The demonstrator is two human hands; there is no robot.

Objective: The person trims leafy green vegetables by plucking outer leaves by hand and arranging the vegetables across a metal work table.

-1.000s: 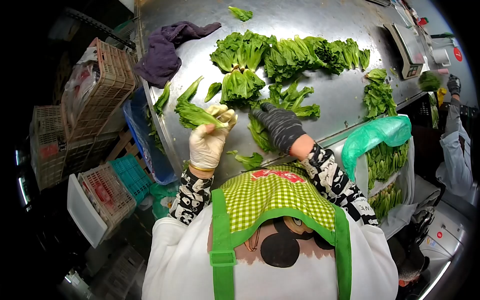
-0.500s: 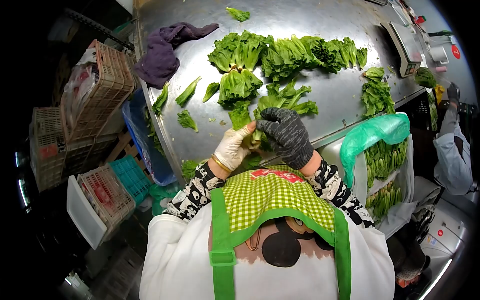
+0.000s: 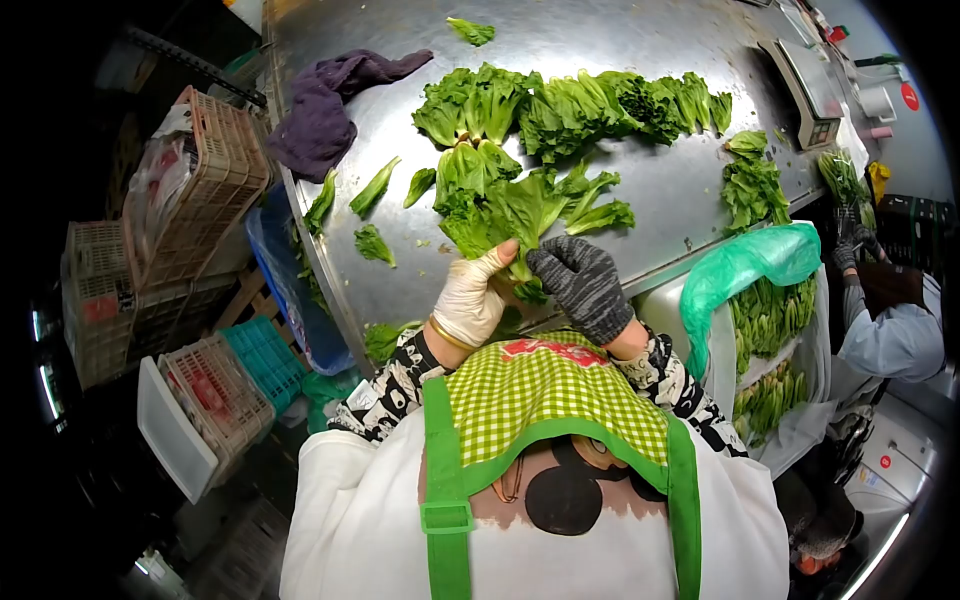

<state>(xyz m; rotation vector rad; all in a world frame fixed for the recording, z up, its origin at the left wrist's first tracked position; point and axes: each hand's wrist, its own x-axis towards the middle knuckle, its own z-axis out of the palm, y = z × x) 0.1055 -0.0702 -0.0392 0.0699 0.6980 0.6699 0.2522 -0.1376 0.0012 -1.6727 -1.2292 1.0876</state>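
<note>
A leafy green lettuce (image 3: pixel 518 212) is held above the near edge of the metal table. My left hand (image 3: pixel 468 302), in a pale glove, grips it low down with the thumb laid along the leaves. From the other side, my right hand (image 3: pixel 582 290) in a dark grey knit glove pinches at its lower leaves; the fingertips are partly hidden. Just beyond lie another lettuce head (image 3: pixel 478 168) and some loose leafy pieces (image 3: pixel 597 200). A long row of lettuce (image 3: pixel 575 115) stretches across the table farther back.
Single leaves (image 3: pixel 375 187) and a purple cloth (image 3: pixel 318 115) lie on the left of the metal table (image 3: pixel 400 310). At right stand a scale (image 3: pixel 812 100) and a crate of packed greens with a green plastic bag (image 3: pixel 745 265). Crates (image 3: pixel 195 190) are stacked left. A co-worker (image 3: pixel 890 325) handles greens at far right.
The lettuce in my hands has turned and fanned out, its leaves now spreading over the pieces behind. My right hand has dropped slightly. The co-worker has moved in, both hands now on greens.
</note>
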